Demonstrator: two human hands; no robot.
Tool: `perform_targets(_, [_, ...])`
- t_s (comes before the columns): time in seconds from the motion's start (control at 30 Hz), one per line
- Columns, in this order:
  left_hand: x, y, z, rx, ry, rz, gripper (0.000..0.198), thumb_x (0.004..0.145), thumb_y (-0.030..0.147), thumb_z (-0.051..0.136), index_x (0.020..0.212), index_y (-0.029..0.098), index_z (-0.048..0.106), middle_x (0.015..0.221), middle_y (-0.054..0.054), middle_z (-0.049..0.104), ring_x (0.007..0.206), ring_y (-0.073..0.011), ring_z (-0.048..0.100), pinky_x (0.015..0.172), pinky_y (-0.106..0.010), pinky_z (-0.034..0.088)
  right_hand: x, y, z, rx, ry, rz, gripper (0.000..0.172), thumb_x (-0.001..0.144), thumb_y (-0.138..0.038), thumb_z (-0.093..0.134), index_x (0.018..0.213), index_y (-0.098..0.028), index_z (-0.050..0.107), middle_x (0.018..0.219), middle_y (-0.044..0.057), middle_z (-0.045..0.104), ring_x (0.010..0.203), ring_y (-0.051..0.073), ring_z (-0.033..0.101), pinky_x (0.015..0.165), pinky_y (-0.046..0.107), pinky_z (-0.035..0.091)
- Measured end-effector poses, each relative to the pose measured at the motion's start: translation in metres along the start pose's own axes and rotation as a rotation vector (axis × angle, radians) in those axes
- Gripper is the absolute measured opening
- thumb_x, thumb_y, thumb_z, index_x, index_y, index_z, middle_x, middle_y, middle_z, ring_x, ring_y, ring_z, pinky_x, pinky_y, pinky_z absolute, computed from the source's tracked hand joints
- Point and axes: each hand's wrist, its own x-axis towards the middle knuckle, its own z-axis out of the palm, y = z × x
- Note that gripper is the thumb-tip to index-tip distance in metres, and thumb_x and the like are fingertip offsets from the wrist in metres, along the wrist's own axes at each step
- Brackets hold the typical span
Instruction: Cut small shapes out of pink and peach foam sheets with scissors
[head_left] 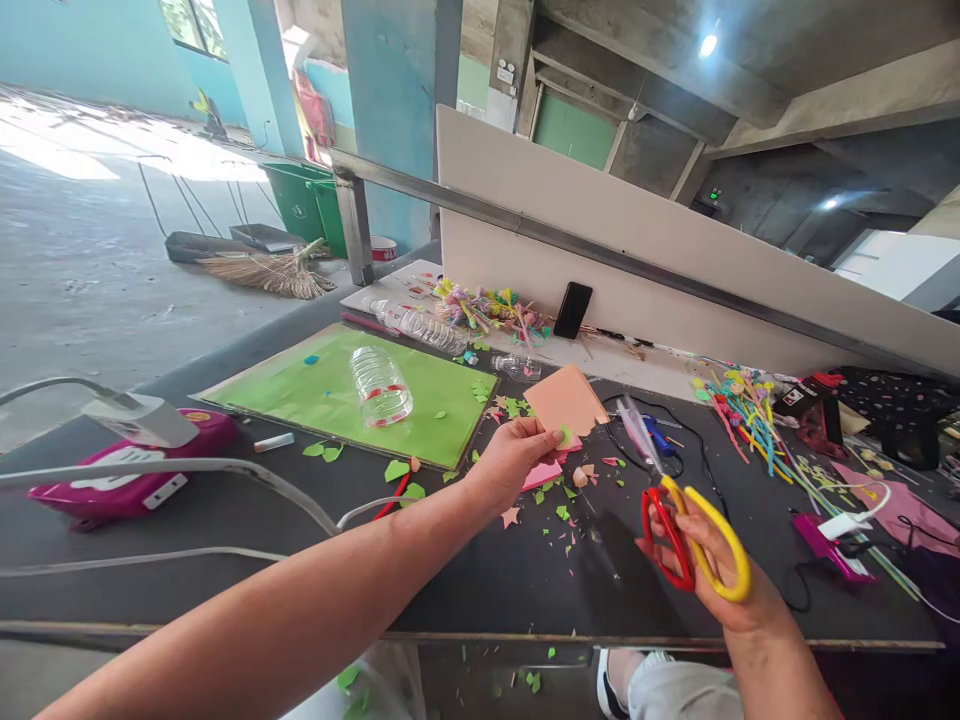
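Note:
In my left hand (517,455) is a peach-coloured sheet of paper (564,402), pinched at its lower edge above the table. A small green bit shows at the thumb tip. My right hand (705,555) is wrapped through the handles of a pair of scissors (675,525), one handle red and the other yellow. The blades point up and away, beside the paper and apart from it; motion blurs them. Beneath the left hand lie a pink paper piece (541,475), a small star-shaped paper cutout (511,517) and scattered green scraps (562,512).
A green sheet (300,390) carries a cut clear plastic bottle (381,387). Another bottle (420,325), bundles of colourful stems (487,308) and a black phone (573,310) sit along the back. Magenta power strips (135,465) with white cables flank the black table (315,590).

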Motion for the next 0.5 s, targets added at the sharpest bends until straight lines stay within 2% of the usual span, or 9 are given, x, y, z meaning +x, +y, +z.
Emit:
perform_targets(0.1, [0.001,0.003,-0.001,0.005,0.018,0.019,0.024,0.069,0.033,0.072,0.064,0.012,0.062,0.057,-0.002,0.058,0.053,-0.0083,0.050,0.054,-0.021,0.036,-0.006,0.003,0.015,0.043,-0.112,-0.066,0.040,0.080,-0.032,0.065,0.119,-0.030,0.056,0.079,-0.001,0.060,0.070,0.014,0.056,0.076,0.037,0.053])
perform_targets(0.2, [0.001,0.005,-0.002,-0.012,0.025,0.045,0.024,0.068,0.034,0.072,0.065,0.012,0.063,0.060,-0.002,0.058,0.055,-0.0083,0.050,0.056,-0.022,0.038,-0.013,0.009,0.028,-0.119,-0.141,-0.054,0.054,0.078,-0.030,0.068,0.128,-0.031,0.046,0.078,-0.001,0.061,0.068,0.016,0.058,0.073,0.039,0.054])
perform_targets(0.33, [0.000,0.010,-0.003,-0.023,0.049,0.119,0.024,0.069,0.034,0.071,0.067,0.012,0.064,0.062,-0.002,0.059,0.055,-0.0084,0.049,0.057,-0.023,0.038,-0.013,0.019,0.027,-0.579,0.068,-0.222,0.052,0.078,-0.040,0.064,0.126,-0.033,0.044,0.107,0.005,0.064,0.097,0.025,0.062,0.089,0.044,0.046])
perform_targets(0.4, [-0.002,0.015,-0.002,-0.035,0.062,0.150,0.023,0.069,0.034,0.071,0.065,0.012,0.063,0.061,-0.001,0.058,0.056,-0.0087,0.049,0.058,-0.023,0.039,-0.009,0.026,0.022,-0.800,0.177,-0.305,0.048,0.075,-0.043,0.063,0.119,-0.031,0.049,0.105,0.005,0.064,0.095,0.025,0.062,0.087,0.042,0.046])
perform_targets(0.5, [-0.006,0.022,0.002,-0.043,0.060,0.190,0.022,0.070,0.032,0.071,0.064,0.013,0.062,0.062,-0.001,0.059,0.058,-0.0092,0.050,0.061,-0.023,0.039,-0.004,0.036,0.020,-0.938,0.248,-0.388,0.046,0.074,-0.049,0.060,0.113,-0.027,0.050,0.089,0.004,0.063,0.081,0.024,0.063,0.074,0.036,0.049])
